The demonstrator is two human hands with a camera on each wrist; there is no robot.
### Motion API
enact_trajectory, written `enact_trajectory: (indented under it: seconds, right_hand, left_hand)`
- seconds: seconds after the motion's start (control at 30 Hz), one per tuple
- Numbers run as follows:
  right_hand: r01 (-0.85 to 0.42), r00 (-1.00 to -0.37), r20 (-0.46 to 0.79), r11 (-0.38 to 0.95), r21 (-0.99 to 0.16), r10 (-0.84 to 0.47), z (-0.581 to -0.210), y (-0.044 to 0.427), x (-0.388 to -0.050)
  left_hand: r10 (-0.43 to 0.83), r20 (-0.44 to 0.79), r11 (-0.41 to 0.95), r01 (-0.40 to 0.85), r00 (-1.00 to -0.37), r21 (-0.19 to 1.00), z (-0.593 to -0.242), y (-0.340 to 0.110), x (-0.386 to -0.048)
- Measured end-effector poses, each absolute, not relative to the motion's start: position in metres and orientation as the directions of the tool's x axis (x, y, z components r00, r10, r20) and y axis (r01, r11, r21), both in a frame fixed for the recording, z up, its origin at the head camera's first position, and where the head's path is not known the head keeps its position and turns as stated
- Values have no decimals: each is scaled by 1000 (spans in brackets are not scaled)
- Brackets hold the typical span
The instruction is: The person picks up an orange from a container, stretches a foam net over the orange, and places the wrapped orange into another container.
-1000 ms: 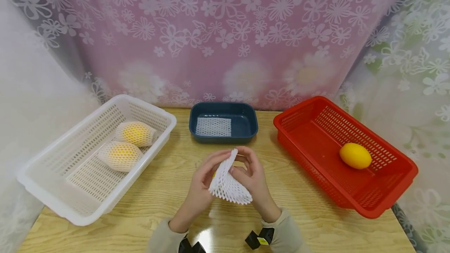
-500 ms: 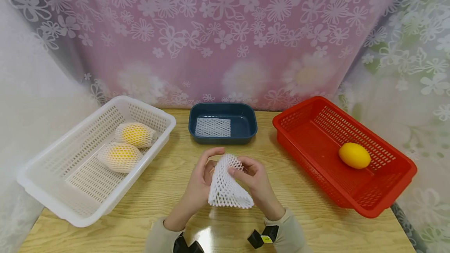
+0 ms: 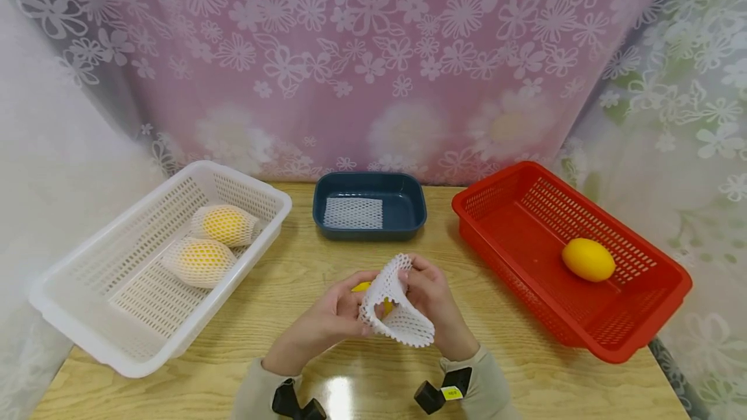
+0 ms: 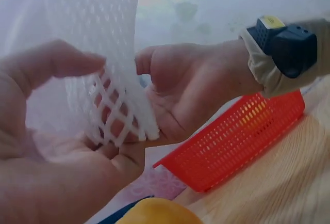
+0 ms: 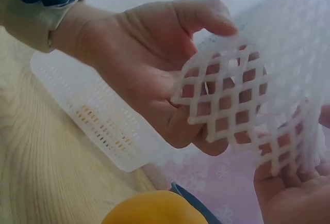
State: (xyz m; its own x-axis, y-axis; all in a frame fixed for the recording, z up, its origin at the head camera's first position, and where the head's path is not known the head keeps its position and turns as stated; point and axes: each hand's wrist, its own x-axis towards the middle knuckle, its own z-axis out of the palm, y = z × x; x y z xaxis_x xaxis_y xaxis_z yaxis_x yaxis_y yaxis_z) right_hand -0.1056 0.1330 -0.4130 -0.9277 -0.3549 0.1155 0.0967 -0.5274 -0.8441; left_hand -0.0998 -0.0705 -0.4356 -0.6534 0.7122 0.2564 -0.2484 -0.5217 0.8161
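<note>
Between both hands is a white foam fruit net, its mouth spread wide and facing the person. The left hand pinches the net's left edge between thumb and fingers, as the left wrist view shows. The right hand grips the net's upper right side, thumb on the near face. Behind the net and fingers, a yellow oval fruit is mostly hidden in the head view. The same fruit's top shows low in the left wrist view and the right wrist view. Neither hand is seen gripping the fruit.
A white basket at left holds two net-wrapped yellow fruits. In the red basket at right lies a bare yellow fruit. A dark blue tray at the back contains flat foam netting.
The net has turned and its mouth has been spread into a wide loop. The left hand has shifted lower onto its edge; the yellow fruit behind shows more.
</note>
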Motion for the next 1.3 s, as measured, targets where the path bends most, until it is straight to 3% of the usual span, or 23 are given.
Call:
enact_trajectory:
  seconds: [0.17, 0.4, 0.53, 0.77, 1.0, 1.13, 1.3]
  right_hand:
    - [160, -925, 53, -511, -845, -377, -414, 134, -106]
    - [132, -907, 80, -461, -878, -413, -416, 134, -107]
    - [124, -900, 75, -417, -901, -430, -416, 134, -108]
    - [198, -855, 27, -374, -906, -517, -419, 136, -110]
    - [268, -793, -37, -294, -918, -608, -423, 138, -111]
    - [277, -817, -56, -306, -911, -574, -424, 136, -113]
    - [325, -877, -94, -436, -839, -471, -428, 133, -116]
  left_hand:
    - [758, 307, -552, -316, -576, 771, -441, -73, -100]
    - [797, 162, -439, -373, -582, 817, -442, -73, -99]
    - [804, 183, -433, -347, -566, 832, -445, -74, -98]
    - [672, 317, -608, -255, -669, 752, -452, -77, -102]
    - [616, 342, -686, -271, -710, 675, -450, -80, -104]
    - [600, 323, -696, -279, -732, 661, -448, -78, -105]
    - [586, 235, -707, -347, -776, 617, -446, -74, -108]
